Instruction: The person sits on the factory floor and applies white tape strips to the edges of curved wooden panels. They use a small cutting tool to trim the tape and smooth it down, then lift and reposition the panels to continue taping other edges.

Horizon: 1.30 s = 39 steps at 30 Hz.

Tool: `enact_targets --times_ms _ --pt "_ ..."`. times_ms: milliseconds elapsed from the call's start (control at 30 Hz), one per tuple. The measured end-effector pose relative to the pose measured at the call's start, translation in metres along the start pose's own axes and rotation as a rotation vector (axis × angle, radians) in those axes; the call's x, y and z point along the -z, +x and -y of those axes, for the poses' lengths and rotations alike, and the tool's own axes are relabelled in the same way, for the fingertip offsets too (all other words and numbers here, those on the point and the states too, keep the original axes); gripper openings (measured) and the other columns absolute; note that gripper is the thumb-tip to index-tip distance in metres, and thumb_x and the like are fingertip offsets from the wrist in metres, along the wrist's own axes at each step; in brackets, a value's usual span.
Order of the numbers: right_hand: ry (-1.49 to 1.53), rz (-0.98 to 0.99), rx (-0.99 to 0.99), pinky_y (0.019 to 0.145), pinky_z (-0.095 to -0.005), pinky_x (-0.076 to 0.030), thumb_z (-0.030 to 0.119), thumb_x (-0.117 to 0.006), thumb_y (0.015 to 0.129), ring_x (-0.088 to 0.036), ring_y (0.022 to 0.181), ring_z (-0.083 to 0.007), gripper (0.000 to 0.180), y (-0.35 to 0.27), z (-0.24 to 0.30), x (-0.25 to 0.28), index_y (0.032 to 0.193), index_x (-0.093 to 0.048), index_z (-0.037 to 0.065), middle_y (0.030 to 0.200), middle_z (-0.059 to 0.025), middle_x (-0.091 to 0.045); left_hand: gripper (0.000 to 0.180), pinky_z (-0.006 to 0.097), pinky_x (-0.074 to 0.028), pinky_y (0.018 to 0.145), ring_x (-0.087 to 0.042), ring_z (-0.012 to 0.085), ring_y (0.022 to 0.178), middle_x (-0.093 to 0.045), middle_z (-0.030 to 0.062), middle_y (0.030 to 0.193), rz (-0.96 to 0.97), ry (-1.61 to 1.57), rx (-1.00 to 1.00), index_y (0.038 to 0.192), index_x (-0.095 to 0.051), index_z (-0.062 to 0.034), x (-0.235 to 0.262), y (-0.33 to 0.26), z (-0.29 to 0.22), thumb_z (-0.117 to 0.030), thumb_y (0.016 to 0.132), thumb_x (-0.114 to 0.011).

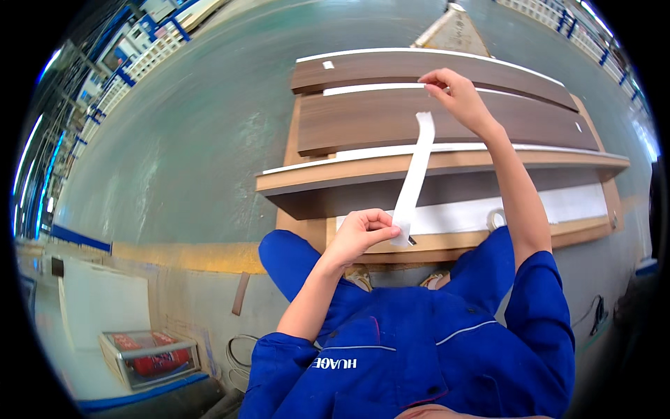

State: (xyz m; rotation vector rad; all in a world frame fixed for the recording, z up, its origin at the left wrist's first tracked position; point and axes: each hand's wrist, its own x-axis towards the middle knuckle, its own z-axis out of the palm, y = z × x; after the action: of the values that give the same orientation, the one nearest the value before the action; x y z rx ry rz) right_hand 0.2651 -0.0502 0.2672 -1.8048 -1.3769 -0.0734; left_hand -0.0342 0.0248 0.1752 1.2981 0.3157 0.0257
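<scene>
My left hand [359, 236] pinches the lower end of a white strip of tape [417, 171] between thumb and fingers. The strip rises from there, and its upper end curls free in front of the brown panels. A small dark bit shows at its lower end, too small to name. Above that free end is my right hand [457, 98], apart from the strip, its thumb and forefinger bent toward each other with a small gap. Below the hands, an upright brown board [328, 195] stands with its pale edge up. Behind it lie two flat brown panels [363, 112] [377, 70].
A white roll [496, 219] rests on the white surface [544, 206] by my right knee. A pale wedge-shaped object [453, 33] stands beyond the panels. To the left are a yellow floor line [188, 257] and a glass-fronted box [150, 356] with red extinguishers.
</scene>
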Motion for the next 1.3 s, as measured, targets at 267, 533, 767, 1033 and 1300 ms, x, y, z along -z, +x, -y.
enact_targets --times_ms 267,533,767,1033,1300 --pt "0.449 0.289 -0.159 0.062 -0.0276 -0.045 0.029 -0.05 0.097 -0.054 0.065 -0.0114 0.038 -0.012 0.064 -0.112 0.08 -0.061 -0.003 0.069 -0.0065 -0.059 0.008 0.023 -0.047 0.077 -0.061 0.0075 0.082 -0.065 0.001 0.088 -0.449 -0.113 -0.449 0.094 -0.063 -0.0051 0.118 -0.044 -0.043 -0.011 0.088 -0.063" --pt "0.49 0.5 -0.129 0.067 -0.0274 -0.047 0.022 -0.053 0.094 -0.058 0.072 -0.0109 0.029 0.016 0.097 -0.18 0.088 -0.066 -0.003 0.077 -0.0061 -0.066 0.013 0.027 -0.044 0.087 -0.058 0.01 0.092 -0.064 0.0057 0.099 -0.533 -0.037 -0.636 0.098 -0.061 -0.0029 0.207 -0.032 -0.127 -0.013 0.09 -0.061" --pt "0.829 0.488 -0.305 0.072 -0.0259 -0.049 0.025 -0.054 0.094 -0.061 0.087 -0.0105 0.028 0.053 0.092 -0.278 0.101 -0.065 0.001 0.095 -0.0054 -0.067 0.011 0.025 -0.046 0.082 -0.059 0.0093 0.087 -0.064 0.0017 0.092 -0.554 -0.113 -0.381 0.092 -0.061 -0.0052 0.265 -0.002 -0.07 -0.016 0.089 -0.062" --pt "0.672 0.478 -0.374 0.067 -0.0302 -0.046 0.03 -0.06 0.089 -0.059 0.075 -0.0129 0.031 0.049 0.088 -0.35 0.09 -0.068 -0.001 0.079 -0.0074 -0.066 0.015 0.027 -0.046 0.085 -0.061 0.0112 0.089 -0.065 0.004 0.094 -0.546 -0.178 -0.204 0.095 -0.062 -0.005 0.303 -0.001 -0.023 -0.018 0.088 -0.064" --pt "0.509 0.512 -0.38 0.065 -0.0307 -0.047 0.029 -0.069 0.081 -0.059 0.067 -0.0149 0.03 0.053 0.093 -0.356 0.084 -0.069 -0.001 0.072 -0.0101 -0.066 0.012 0.026 -0.048 0.081 -0.06 0.0105 0.085 -0.064 0.0033 0.091 -0.492 -0.172 -0.11 0.092 -0.063 -0.0056 0.312 0.004 -0.019 -0.017 0.087 -0.065"
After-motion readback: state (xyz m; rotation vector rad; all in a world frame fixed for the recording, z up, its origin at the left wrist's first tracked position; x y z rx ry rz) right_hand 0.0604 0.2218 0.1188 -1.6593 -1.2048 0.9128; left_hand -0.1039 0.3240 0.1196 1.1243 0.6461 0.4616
